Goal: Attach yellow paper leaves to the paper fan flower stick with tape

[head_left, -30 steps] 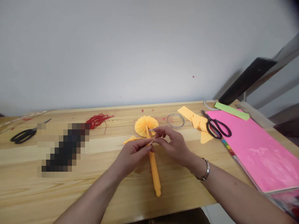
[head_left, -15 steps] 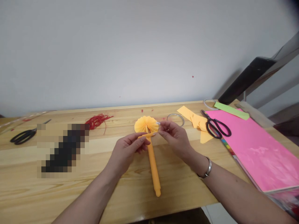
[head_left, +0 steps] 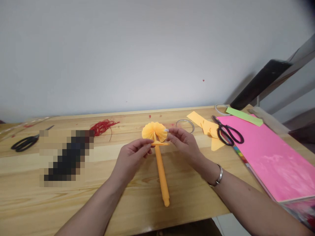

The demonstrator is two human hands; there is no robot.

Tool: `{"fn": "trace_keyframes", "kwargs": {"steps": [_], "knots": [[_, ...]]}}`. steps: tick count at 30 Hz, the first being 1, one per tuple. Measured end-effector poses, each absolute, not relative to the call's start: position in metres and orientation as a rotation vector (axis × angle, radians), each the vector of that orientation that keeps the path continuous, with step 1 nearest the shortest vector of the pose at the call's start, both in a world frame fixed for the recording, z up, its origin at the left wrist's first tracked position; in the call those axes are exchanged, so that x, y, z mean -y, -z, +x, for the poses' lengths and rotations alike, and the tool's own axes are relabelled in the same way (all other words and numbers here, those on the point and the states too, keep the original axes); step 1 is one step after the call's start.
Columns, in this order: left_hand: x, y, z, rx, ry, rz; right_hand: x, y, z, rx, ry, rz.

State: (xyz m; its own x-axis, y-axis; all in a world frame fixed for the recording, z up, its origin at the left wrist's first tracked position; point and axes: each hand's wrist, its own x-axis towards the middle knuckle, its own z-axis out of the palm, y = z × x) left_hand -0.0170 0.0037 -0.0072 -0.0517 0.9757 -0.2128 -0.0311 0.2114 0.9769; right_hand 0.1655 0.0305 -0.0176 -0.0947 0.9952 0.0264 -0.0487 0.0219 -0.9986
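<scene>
pale wall behind a light wood worktop, under soft, even light.
the plain grey wall point(head_left: 110, 59) darkens towards its upper corners and bears a small red mark point(head_left: 203, 80); the worktop point(head_left: 24, 203) runs along its foot, its grain streaked from left to right, with red specks point(head_left: 150, 116) by the far edge and a faint gleam at the near edge. beyond the far right corner a thick black bar point(head_left: 262, 83) slants up, casting a soft shadow point(head_left: 242, 87) on the wall; pale floor point(head_left: 227, 225) shows below the near edge.
</scene>
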Motion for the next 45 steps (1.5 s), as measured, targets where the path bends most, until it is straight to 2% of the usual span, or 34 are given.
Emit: {"fn": "trace_keyframes", "kwargs": {"steps": [10,22,38,41,45], "knots": [[-0.002,0.008,-0.016,-1.363,-1.005,1.270,-0.030,0.014,0.164,1.238,-1.517,-1.161],[-0.003,0.010,-0.013,-1.592,-1.053,1.436,-0.032,0.017,0.166,1.291,-1.463,-1.222],[-0.001,0.007,-0.014,-1.577,-1.079,1.357,-0.031,0.018,0.163,1.334,-1.487,-1.237],[0.000,0.005,-0.013,-1.597,-1.087,1.345,-0.032,0.024,0.164,1.408,-1.404,-1.239],[0.000,0.006,-0.013,-1.628,-1.133,1.378,-0.031,0.027,0.166,1.502,-1.035,-1.259]]}}
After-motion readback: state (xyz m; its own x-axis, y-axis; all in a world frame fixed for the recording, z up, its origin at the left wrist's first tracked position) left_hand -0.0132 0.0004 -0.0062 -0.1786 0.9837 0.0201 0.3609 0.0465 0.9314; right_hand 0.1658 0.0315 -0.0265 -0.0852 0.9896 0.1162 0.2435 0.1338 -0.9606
